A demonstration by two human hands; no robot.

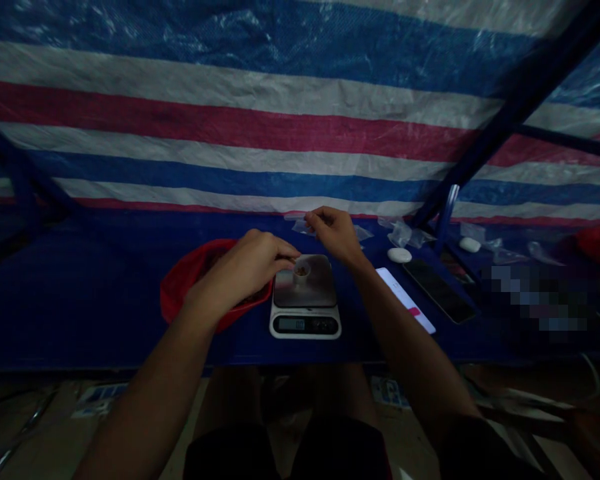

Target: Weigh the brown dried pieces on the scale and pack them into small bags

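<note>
A small clear cup [298,277] with brown bits inside stands on the metal plate of a white digital kitchen scale [306,329]. My left hand [255,261] reaches over a red bag [173,293], its thumb and fingers closed at the cup's left rim. Dark brown material shows inside the red bag, partly hidden by my forearm. Behind the scale, my right hand [336,232] is closed in a pinch at a clear plastic bag [303,227] lying by the tarp. The scale's display is lit, but its digits are hard to read.
Right of the scale lie a white phone [405,300], a dark phone [440,291] and a white rounded case [399,255]. More clear plastic bags [403,233] sit near a blue metal post [447,217]. A striped tarp [260,127] closes off the back of the blue table [105,320].
</note>
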